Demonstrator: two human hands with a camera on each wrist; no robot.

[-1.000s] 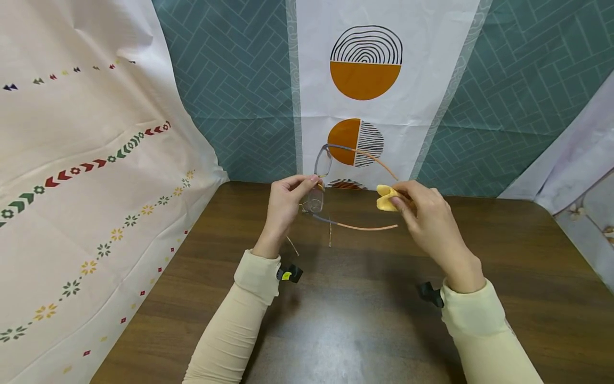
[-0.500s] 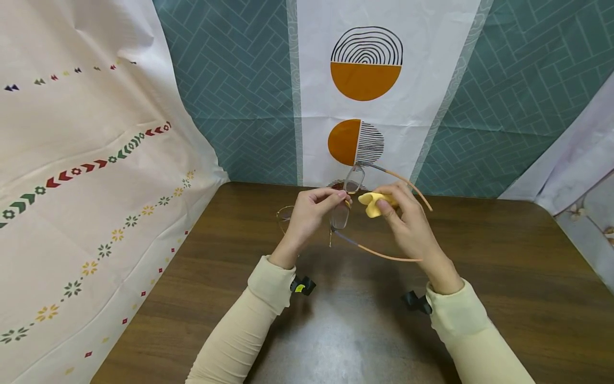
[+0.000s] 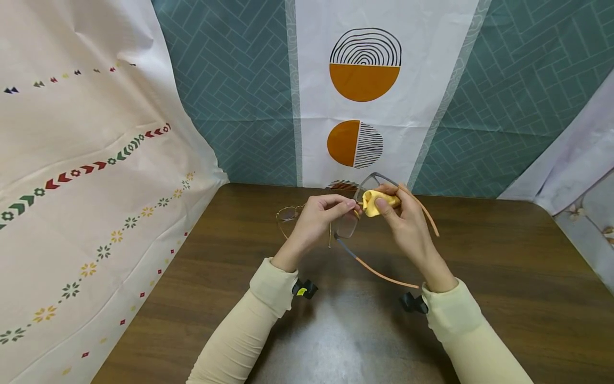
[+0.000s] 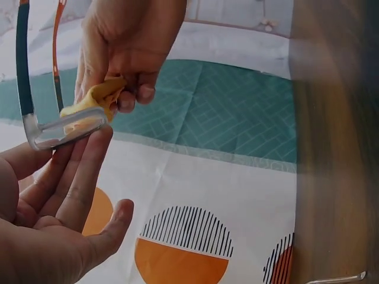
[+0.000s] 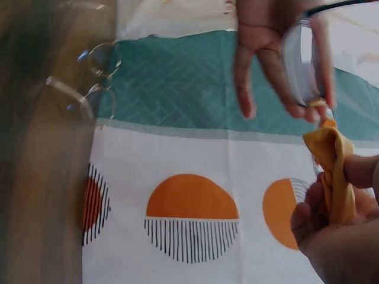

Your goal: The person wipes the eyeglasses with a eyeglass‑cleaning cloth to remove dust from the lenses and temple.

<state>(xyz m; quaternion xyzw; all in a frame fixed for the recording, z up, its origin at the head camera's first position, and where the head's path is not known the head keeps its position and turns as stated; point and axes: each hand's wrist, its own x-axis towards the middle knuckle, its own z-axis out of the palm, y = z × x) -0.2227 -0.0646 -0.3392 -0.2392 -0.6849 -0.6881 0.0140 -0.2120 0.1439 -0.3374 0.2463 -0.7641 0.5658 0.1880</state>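
In the head view my left hand (image 3: 314,221) pinches a pair of eyeglasses (image 3: 346,226) near the middle of the frame. Their lenses are clear, and the grey temples turn orange toward the tips, pointing to the right. My right hand (image 3: 410,229) grips a folded yellow cleaning cloth (image 3: 376,204) between thumb and fingers. The cloth lies up against the upper lens and partly covers it. In the left wrist view the cloth (image 4: 103,97) shows just behind a lens rim. Both hands are held above the table.
A second pair of glasses (image 3: 288,214) with a thin gold frame lies on the brown wooden table (image 3: 220,256), partly hidden behind my left hand. A patterned cloth backdrop (image 3: 230,106) stands behind the table, with a white fabric (image 3: 96,213) on the left.
My left hand has moved right with the eyeglasses. My right hand has come left with the cloth, closing the gap until the cloth meets the lens. The gold-framed glasses now show more.
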